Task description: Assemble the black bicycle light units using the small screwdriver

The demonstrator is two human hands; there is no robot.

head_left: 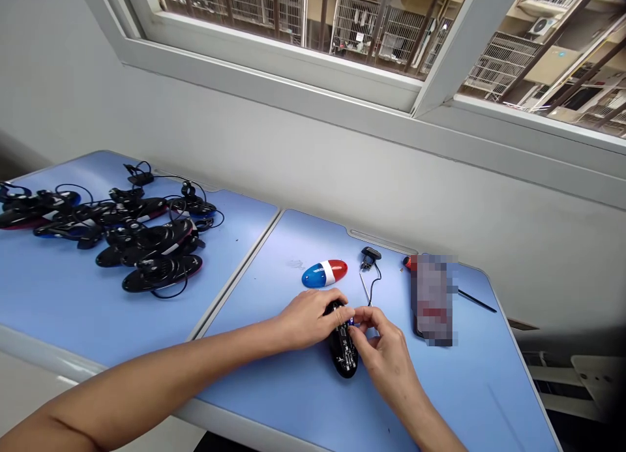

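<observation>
Left hand (308,318) clamps long black plastic shell (343,351) steady near blue table (274,387) front edge; right hand (384,344) fingertips pinch its small part.

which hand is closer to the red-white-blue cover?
Left. The left hand lies just below the cover, on the black base. The right hand is farther, down to the cover's right.

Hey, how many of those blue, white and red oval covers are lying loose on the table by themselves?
1. The blue, white and red cover lies on the blue table, just beyond the hands. Others may be fitted among the tangled black units at far left; I can't tell.
</observation>
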